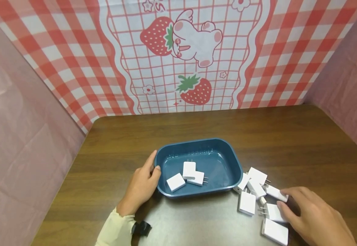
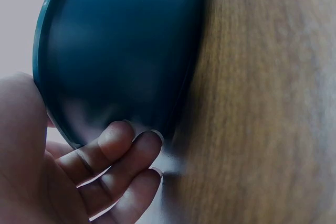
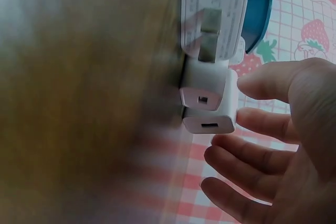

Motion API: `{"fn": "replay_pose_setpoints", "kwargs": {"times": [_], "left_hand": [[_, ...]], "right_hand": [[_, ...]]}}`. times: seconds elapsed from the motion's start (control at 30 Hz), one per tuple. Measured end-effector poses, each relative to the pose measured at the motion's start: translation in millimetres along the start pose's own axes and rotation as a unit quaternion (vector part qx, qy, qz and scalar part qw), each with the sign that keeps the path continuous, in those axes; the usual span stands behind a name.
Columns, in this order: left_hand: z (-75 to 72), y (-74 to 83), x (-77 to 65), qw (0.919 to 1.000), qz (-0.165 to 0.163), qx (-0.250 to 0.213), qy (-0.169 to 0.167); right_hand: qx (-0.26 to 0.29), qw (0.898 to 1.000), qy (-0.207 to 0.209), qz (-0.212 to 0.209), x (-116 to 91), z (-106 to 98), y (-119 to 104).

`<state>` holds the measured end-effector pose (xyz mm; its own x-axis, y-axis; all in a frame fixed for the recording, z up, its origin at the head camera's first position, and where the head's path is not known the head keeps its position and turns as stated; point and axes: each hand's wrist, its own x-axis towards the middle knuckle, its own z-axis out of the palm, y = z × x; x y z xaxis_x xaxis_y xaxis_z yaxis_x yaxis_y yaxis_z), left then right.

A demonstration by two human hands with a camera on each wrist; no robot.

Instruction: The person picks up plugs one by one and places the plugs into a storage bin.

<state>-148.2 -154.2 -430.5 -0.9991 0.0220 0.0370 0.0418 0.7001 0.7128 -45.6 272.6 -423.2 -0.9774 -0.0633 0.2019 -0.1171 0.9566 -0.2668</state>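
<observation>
My left hand point(image 1: 141, 184) grips the left end of a blue rectangular tray point(image 1: 218, 167), thumb at the rim. In the left wrist view its fingers point(image 2: 118, 140) lie against the tray's outer wall. Inside the tray are 3 white plug chargers point(image 1: 189, 169), two of them overlapping. My right hand point(image 1: 316, 215) is at the loose chargers on the right, thumb and forefinger spread apart. Its forefinger meets the end of a slim white charger point(image 1: 276, 192); the thumb is near a charger with metal prongs point(image 1: 275, 212). Port openings show on the chargers point(image 3: 209, 125) in the right wrist view.
Several more white chargers point(image 1: 247, 203) lie clustered beside the tray's right end, some leaning on one another. The brown wooden table point(image 1: 129, 131) ends at a red-and-white checked cloth point(image 1: 197, 89) behind. Pink fabric point(image 1: 28, 143) hangs at both sides.
</observation>
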Motion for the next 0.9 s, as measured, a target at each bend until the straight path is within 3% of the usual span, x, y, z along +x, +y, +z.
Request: {"fn": "replay_pose_setpoints", "kwargs": {"times": [0.33,0.9], "left_hand": [[-0.3,0.3,1.2,1.0000,-0.004,-0.004,-0.004],[-1.1,-0.6,0.4,0.9999,-0.005,-0.006,-0.009]], "right_hand": [[-0.017,0.993,-0.094,0.066,16.8,-1.1,7.4],[-0.008,0.991,-0.124,0.046,23.1,-0.5,2.7]]}}
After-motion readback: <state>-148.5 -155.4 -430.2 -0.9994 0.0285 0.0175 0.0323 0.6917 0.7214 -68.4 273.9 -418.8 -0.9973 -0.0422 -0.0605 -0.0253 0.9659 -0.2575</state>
